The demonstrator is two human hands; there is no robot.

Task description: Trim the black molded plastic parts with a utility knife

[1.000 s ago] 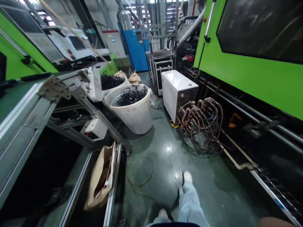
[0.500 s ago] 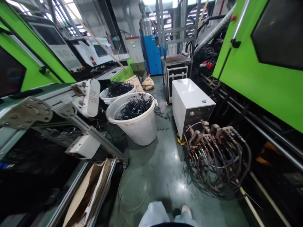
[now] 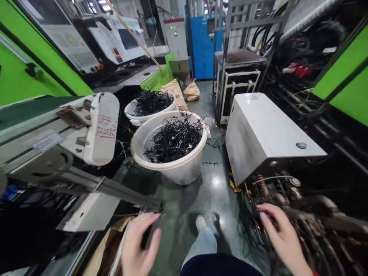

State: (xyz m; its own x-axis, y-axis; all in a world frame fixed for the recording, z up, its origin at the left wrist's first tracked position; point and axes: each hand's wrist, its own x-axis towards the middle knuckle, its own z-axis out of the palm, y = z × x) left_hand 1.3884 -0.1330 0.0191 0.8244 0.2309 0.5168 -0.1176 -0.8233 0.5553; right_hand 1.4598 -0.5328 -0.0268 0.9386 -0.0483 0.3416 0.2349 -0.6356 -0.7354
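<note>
My left hand (image 3: pixel 140 245) is raised at the lower left, thumb and fingers apart, with nothing in it. It appears in front of an open brown paper bag (image 3: pixel 110 239). On the right, my right hand (image 3: pixel 283 235) hangs in front of a tangle of hoses and metal fittings (image 3: pixel 313 214), its fingers apart and holding nothing. Ahead on the floor stands a large white tub (image 3: pixel 186 170) heaped with thin black plastic scraps (image 3: pixel 175 140). Behind it is a second white tub (image 3: pixel 133 119), filled with similar black scraps (image 3: pixel 151 101).
A conveyor end (image 3: pixel 105 130) juts in from the left. On the right sits a white box-shaped unit (image 3: pixel 276 122) by a wheeled metal frame (image 3: pixel 241 57). Paper sacks (image 3: pixel 191 91) lie behind the tubs, and loose scraps (image 3: pixel 214 143) lie on the floor beside them.
Both my hands have come into view from below. The tubs and the white unit look nearer and larger, and one foot is now ahead on the floor.
</note>
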